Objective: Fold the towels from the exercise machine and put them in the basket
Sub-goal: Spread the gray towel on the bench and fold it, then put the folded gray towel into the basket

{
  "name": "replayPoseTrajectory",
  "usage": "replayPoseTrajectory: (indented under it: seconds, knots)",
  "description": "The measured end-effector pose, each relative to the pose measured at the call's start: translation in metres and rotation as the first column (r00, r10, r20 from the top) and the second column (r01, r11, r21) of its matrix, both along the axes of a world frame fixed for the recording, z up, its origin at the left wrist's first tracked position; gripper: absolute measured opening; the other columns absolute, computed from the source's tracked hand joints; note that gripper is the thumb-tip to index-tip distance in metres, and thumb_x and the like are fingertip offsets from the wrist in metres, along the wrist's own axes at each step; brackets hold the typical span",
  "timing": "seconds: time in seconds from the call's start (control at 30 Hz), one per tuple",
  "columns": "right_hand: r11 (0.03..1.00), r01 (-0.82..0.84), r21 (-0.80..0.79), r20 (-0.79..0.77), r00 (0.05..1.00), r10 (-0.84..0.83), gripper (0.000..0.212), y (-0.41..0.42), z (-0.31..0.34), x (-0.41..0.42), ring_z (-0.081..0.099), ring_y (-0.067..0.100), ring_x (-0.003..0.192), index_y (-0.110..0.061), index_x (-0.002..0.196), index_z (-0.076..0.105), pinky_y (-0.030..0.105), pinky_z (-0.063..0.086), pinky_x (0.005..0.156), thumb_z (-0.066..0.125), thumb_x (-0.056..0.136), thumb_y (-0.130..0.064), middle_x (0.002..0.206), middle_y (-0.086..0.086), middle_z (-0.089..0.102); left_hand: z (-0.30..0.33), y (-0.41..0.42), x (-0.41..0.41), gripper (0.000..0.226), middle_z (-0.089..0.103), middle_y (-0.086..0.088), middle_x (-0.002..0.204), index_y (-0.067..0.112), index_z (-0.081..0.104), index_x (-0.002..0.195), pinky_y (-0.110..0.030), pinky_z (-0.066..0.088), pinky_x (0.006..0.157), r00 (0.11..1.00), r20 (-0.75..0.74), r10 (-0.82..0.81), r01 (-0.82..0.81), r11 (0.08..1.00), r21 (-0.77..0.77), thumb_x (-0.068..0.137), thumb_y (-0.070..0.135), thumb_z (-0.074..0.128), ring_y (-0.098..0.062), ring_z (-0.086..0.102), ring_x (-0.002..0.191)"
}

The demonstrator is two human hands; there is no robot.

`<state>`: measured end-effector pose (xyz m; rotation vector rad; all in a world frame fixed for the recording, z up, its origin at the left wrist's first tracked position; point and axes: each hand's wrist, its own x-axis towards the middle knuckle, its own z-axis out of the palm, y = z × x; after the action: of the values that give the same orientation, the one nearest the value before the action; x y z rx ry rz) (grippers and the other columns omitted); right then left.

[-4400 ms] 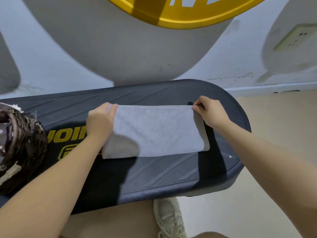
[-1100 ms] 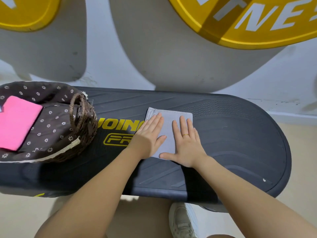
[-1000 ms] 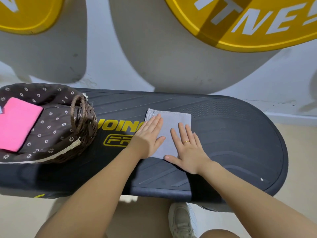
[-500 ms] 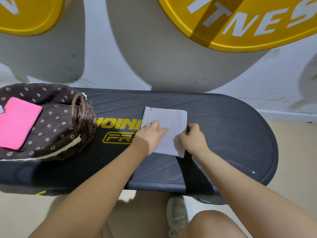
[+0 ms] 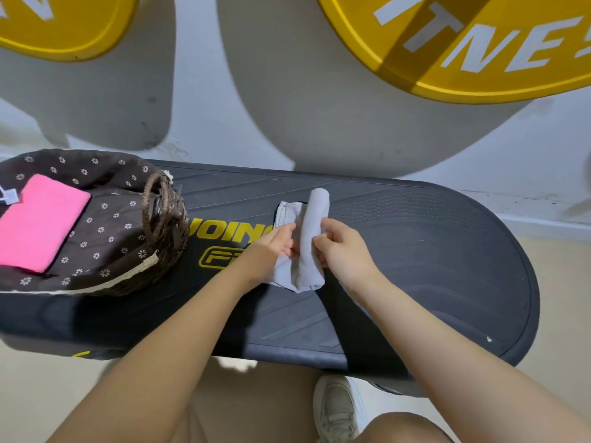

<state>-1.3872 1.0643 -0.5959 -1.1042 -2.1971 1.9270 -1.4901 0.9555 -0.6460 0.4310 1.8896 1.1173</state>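
Left hand: fingers curled, pinching the left side of the grey towel near its middle.

Right hand: fingers curled, gripping the right side of the same towel; its right half is raised into a rounded fold standing up between the two hands.

Grey towel: small, already folded, its left part and near edge lying on the machine, far-left corner flat with a stitched hem showing. How many layers the fold holds cannot be told from this angle.

Machine: black oval platform with ribbed and dotted tread, yellow lettering partly hidden under the left forearm. It carries the towel at centre and the basket at its left end.

Basket: dark wicker, looped handle facing the towel, lined in brown cloth with small white flowers. Well apart from the grey towel.

Pink towel: folded flat, lying inside the basket on the liner.

Wall: pale, with two yellow signs carrying white letters.

Below: a beige floor and a white shoe.
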Motion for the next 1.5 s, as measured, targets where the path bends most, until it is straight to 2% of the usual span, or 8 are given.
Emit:
replayPoseTrajectory:
  seconds: [0.2, 0.4, 0.57, 0.77, 1.0, 1.17, 1.4, 1.5]
  knots:
    - [0.979, -0.199, -0.045, 0.067, 0.977, 0.202, 0.051, -0.02, 0.008, -0.016, 0.056, 0.029, 0.095, -0.003, 0.133, 0.042, 0.051, 0.044, 0.1, 0.042, 0.083, 0.007, 0.094, 0.005, 0.054, 0.004, -0.008, 0.001, 0.062, 0.056, -0.013, 0.126, 0.02, 0.033, 0.14, -0.04, 0.047, 0.094, 0.988, 0.063, 0.139, -0.145, 0.982, 0.124, 0.085, 0.03, 0.058, -0.024, 0.059, 0.104]
    - [0.815, -0.316, 0.486, 0.058, 0.942, 0.33, 0.051, -0.041, 0.005, -0.001, 0.043, 0.031, 0.125, -0.003, 0.138, 0.034, 0.037, 0.038, 0.103, 0.039, 0.087, 0.002, 0.14, 0.015, 0.04, -0.007, -0.019, 0.009, 0.039, 0.049, -0.015, 0.123, 0.004, 0.048, 0.125, -0.037, 0.037, 0.099, 0.73, -0.683, -0.011, 0.001, 1.0, -0.014, 0.088, 0.011, 0.051, -0.031, 0.048, 0.112]
    - [0.65, -0.503, 0.57, 0.289, 0.863, 0.415, 0.059, -0.04, -0.027, -0.007, -0.005, 0.017, 0.147, -0.011, 0.149, 0.004, 0.035, 0.0, 0.121, 0.026, 0.1, -0.035, 0.159, 0.003, -0.004, -0.01, -0.025, 0.0, 0.038, 0.057, -0.011, 0.126, 0.006, 0.048, 0.128, -0.036, 0.037, 0.1, 0.66, -0.742, -0.12, 0.076, 0.993, -0.093, 0.091, 0.008, 0.051, -0.029, 0.051, 0.117]
    - [0.681, -0.451, 0.577, 0.343, 0.891, 0.299, 0.056, -0.02, -0.038, -0.049, -0.009, 0.015, 0.147, -0.016, 0.15, 0.001, 0.037, -0.003, 0.118, 0.018, 0.1, -0.035, 0.159, -0.004, -0.009, -0.011, -0.024, -0.003, 0.042, 0.058, -0.004, 0.126, 0.017, 0.04, 0.136, -0.029, 0.033, 0.093, 0.635, -0.758, -0.151, 0.023, 0.984, -0.177, 0.095, 0.019, 0.047, -0.023, 0.051, 0.117]
    - [0.605, -0.453, 0.654, 0.388, 0.888, 0.246, 0.057, -0.004, -0.043, -0.055, -0.007, 0.023, 0.147, -0.008, 0.149, 0.003, 0.037, 0.003, 0.119, 0.024, 0.1, -0.028, 0.159, 0.007, -0.003, -0.015, -0.026, 0.005, 0.041, 0.038, 0.014, 0.146, 0.03, 0.031, 0.14, -0.044, 0.0, 0.115, 0.606, -0.755, -0.251, -0.017, 0.945, -0.328, 0.099, 0.029, 0.032, -0.021, 0.0, 0.145]
    - [0.729, -0.284, 0.623, 0.307, 0.946, 0.106, 0.055, -0.043, -0.034, -0.021, 0.025, 0.034, 0.132, -0.018, 0.147, 0.019, 0.039, 0.029, 0.105, 0.039, 0.096, -0.028, 0.147, 0.017, 0.025, -0.011, -0.026, 0.008, 0.042, 0.009, 0.014, 0.156, 0.029, 0.024, 0.143, -0.045, -0.008, 0.115, 0.608, -0.734, -0.303, -0.01, 0.921, -0.389, 0.101, 0.027, 0.025, -0.017, -0.007, 0.145]
    - [0.969, 0.092, 0.229, 0.355, 0.919, -0.171, 0.058, -0.055, -0.034, -0.036, 0.049, 0.036, 0.116, -0.003, 0.126, 0.038, 0.043, 0.046, 0.093, 0.06, 0.081, -0.032, 0.122, 0.018, 0.053, -0.011, -0.026, 0.01, 0.044, 0.004, 0.007, 0.157, 0.023, 0.021, 0.145, -0.038, -0.003, 0.118, 0.538, -0.776, -0.33, -0.06, 0.903, -0.426, 0.101, 0.024, 0.024, -0.016, 0.0, 0.146]
    - [0.985, 0.044, 0.167, 0.34, 0.935, -0.099, 0.047, -0.054, -0.031, -0.041, 0.057, 0.028, 0.087, 0.001, 0.097, 0.054, 0.031, 0.048, 0.067, 0.066, 0.072, -0.037, 0.085, 0.009, 0.059, -0.003, -0.029, 0.01, 0.043, 0.043, -0.008, 0.144, 0.013, 0.051, 0.128, -0.039, 0.038, 0.106, 0.399, -0.878, -0.265, -0.091, 0.941, -0.325, 0.087, 0.026, 0.049, -0.025, 0.046, 0.13]
